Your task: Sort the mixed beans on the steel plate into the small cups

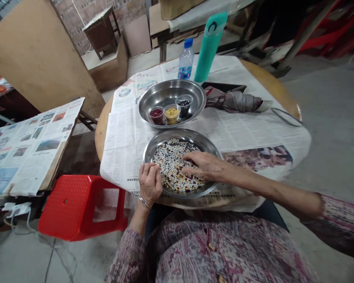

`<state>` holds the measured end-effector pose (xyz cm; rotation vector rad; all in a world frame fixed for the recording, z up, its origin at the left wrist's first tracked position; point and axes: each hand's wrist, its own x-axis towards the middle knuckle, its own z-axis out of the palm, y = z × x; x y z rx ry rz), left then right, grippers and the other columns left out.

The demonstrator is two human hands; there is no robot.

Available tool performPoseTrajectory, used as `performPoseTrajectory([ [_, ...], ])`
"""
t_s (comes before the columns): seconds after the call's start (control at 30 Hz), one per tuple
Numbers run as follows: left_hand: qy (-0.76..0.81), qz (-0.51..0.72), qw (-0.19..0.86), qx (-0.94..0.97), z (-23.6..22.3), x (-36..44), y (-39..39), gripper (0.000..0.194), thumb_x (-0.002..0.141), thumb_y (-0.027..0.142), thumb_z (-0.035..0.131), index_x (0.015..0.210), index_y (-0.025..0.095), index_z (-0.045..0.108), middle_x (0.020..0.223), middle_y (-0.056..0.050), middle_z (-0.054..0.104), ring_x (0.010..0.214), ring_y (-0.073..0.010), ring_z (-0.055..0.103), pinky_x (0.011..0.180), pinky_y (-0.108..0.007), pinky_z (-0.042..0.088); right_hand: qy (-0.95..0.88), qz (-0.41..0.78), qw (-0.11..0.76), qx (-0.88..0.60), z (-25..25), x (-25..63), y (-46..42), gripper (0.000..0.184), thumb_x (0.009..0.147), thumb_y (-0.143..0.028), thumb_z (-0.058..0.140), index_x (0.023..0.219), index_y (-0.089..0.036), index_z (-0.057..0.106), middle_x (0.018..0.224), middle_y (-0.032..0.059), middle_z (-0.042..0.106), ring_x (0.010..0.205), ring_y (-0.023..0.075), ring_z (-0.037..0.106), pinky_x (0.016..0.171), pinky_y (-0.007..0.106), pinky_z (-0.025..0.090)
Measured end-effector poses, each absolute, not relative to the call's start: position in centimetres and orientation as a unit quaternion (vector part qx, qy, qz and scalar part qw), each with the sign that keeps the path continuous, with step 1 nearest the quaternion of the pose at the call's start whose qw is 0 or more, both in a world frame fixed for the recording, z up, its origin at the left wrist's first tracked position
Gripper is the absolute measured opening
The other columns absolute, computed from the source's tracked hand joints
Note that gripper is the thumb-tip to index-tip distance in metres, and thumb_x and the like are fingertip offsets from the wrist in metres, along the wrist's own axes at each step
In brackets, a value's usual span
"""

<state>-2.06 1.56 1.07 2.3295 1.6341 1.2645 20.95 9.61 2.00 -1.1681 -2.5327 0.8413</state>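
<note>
A steel basin point(216, 154) on the newspaper-covered table holds a loose mix of white, yellow, dark red and black beans or grains point(174, 161). My left hand point(150, 181) is closed at the basin's left rim, fingers curled; what lies inside them is hidden. My right hand point(205, 166) reaches over the right side of the mix, thumb and fingers apart, fingertips at the grains. Behind stands a second steel basin point(144, 104) with three clear cups: one of dark red beans point(156, 114), one of yellow grains point(172, 113), one of black beans point(184, 104).
Beyond the far basin stand a water bottle point(185, 61) with a blue cap and a tall teal bottle point(211, 47). A folded grey umbrella point(238, 101) lies at the right. A red plastic stool point(67, 204) and a newspaper-covered board point(32, 145) are at the left.
</note>
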Motion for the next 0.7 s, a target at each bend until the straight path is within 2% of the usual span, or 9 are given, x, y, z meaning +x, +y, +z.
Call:
performPoseTrajectory([
  [0.1, 0.524, 0.406, 0.014, 0.748, 1.1, -2.0, 1.5, 0.019, 0.096, 0.013, 0.042, 0.09, 0.018, 0.059, 0.09, -0.006, 0.064, 0.095, -0.0194, 0.058, 0.088, -0.037, 0.044, -0.864, 0.286, 0.136, -0.392, 1.7, 20.4, 9.2, 0.031, 0.083, -0.038, 0.059, 0.106, -0.017, 0.059, 0.109, 0.0126, 0.065, 0.103, 0.0269, 0.059, 0.091, 0.039, 0.045],
  [0.23, 0.524, 0.409, 0.013, 0.747, 1.1, -2.1, 1.5, 0.019, 0.096, 0.014, 0.042, 0.09, 0.018, 0.059, 0.09, -0.007, 0.064, 0.094, -0.0196, 0.058, 0.088, -0.037, 0.045, -0.852, 0.302, 0.126, -0.408, 1.8, 19.4, 9.0, 0.024, 0.075, -0.019, 0.055, 0.097, -0.017, 0.063, 0.089, 0.0073, 0.068, 0.084, 0.0214, 0.061, 0.078, 0.033, 0.046],
  [0.33, 0.527, 0.406, 0.014, 0.747, 1.0, -2.1, 1.6, 0.019, 0.096, 0.013, 0.042, 0.09, 0.018, 0.059, 0.091, -0.007, 0.064, 0.094, -0.0199, 0.058, 0.088, -0.038, 0.045, -0.834, 0.332, 0.127, -0.423, 2.3, 18.5, 8.8, 0.025, 0.073, -0.018, 0.054, 0.094, -0.017, 0.066, 0.072, 0.0022, 0.065, 0.067, 0.0174, 0.058, 0.066, 0.029, 0.043],
  [0.4, 0.528, 0.403, 0.015, 0.747, 1.0, -2.1, 1.6, 0.019, 0.096, 0.014, 0.042, 0.09, 0.018, 0.06, 0.091, -0.007, 0.064, 0.094, -0.02, 0.058, 0.088, -0.038, 0.046, -0.824, 0.349, 0.136, -0.426, 2.8, 17.9, 8.6, 0.023, 0.073, -0.018, 0.055, 0.092, -0.018, 0.068, 0.068, 0.0006, 0.064, 0.065, 0.0167, 0.057, 0.064, 0.028, 0.042],
  [0.6, 0.529, 0.402, 0.015, 0.747, 0.9, -2.2, 1.6, 0.018, 0.096, 0.013, 0.042, 0.09, 0.018, 0.059, 0.092, -0.008, 0.063, 0.094, -0.0203, 0.058, 0.087, -0.038, 0.046, -0.811, 0.397, 0.179, -0.391, 4.1, 16.3, 7.8, 0.021, 0.082, -0.019, 0.051, 0.094, -0.018, 0.069, 0.077, 0.0021, 0.069, 0.067, 0.0152, 0.06, 0.067, 0.028, 0.046],
  [0.7, 0.529, 0.406, 0.016, 0.745, 1.0, -2.1, 1.5, 0.018, 0.096, 0.013, 0.043, 0.092, 0.017, 0.059, 0.093, -0.008, 0.063, 0.094, -0.0201, 0.057, 0.087, -0.037, 0.046, -0.815, 0.375, 0.213, -0.387, 3.7, 16.1, 8.1, 0.024, 0.084, -0.017, 0.049, 0.096, -0.017, 0.069, 0.084, 0.0043, 0.072, 0.074, 0.0163, 0.064, 0.073, 0.03, 0.049],
])
